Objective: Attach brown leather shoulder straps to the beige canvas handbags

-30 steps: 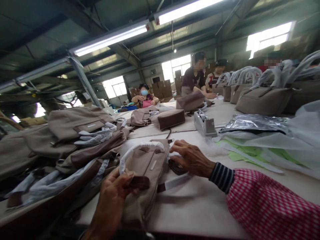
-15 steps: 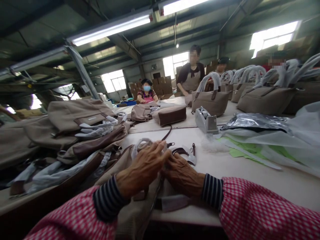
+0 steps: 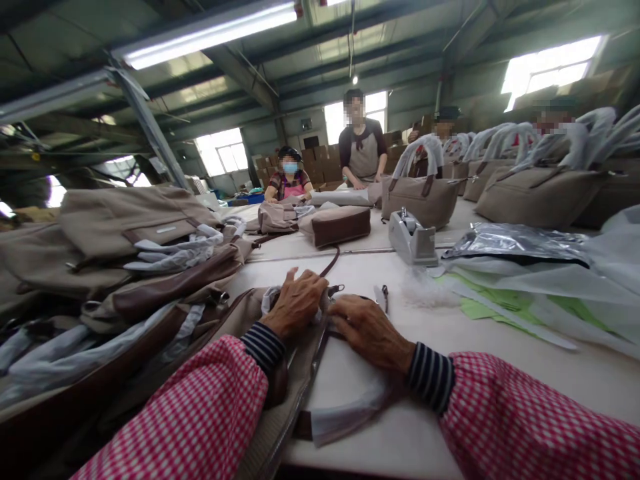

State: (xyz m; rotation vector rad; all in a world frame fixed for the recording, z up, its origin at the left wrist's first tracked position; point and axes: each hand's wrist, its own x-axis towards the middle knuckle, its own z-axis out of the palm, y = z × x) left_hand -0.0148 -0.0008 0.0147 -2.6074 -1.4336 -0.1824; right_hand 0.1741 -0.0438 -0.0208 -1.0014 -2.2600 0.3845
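So, the taupe fabric handbag with brown trim (image 3: 300,381) lies on the white tabletop (image 3: 490,380) beneath the left hand (image 3: 299,301), the right hand (image 3: 369,331) at its edge, fingers bent; I cannot tell what either grips; farther off stands a boxy grey tape dispenser (image 3: 414,241)

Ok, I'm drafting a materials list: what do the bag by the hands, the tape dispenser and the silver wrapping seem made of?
Bag: probably woven fabric, matte taupe with a faint ribbed texture.
Tape dispenser: likely moulded plastic, smooth grey; painted metal is possible.
Silver wrapping: metallised film or foil, judging by bright, crinkled highlights.
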